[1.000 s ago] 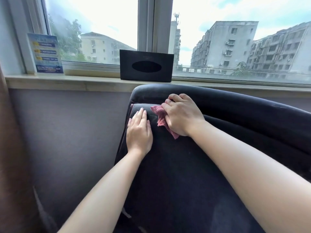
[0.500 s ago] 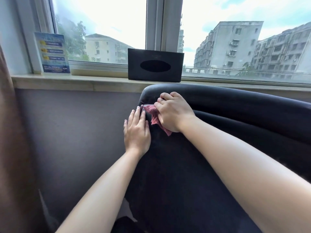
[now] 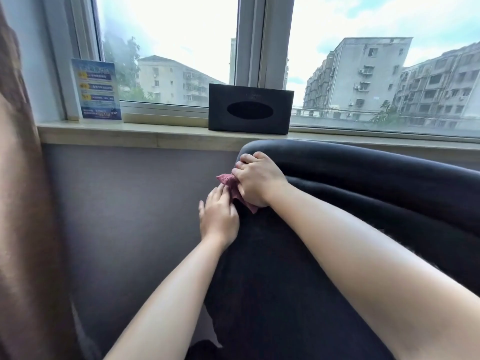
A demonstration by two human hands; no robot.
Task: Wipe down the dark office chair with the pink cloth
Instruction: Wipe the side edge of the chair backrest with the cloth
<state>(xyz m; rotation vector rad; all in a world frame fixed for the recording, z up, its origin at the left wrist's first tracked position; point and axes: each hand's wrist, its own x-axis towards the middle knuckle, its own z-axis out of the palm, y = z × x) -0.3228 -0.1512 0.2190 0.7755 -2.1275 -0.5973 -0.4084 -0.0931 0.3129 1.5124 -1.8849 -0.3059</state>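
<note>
1. Right hand bunches the soft, light pink cloth at frame centre, against the dark office chair.
2. Left hand, fingers straight, seemingly steadies the chair's edge.
3. The limp cloth needs a bunched grip.

Since 1 s ago, the right hand with the pink cloth has travelled from inside the chair back's top-left corner out to its left edge; the cloth now projects past that edge over the wall. The left hand has shifted from flat on the chair back, clear of the cloth, to the chair's left edge, its fingertips now touching the cloth's underside.
</note>
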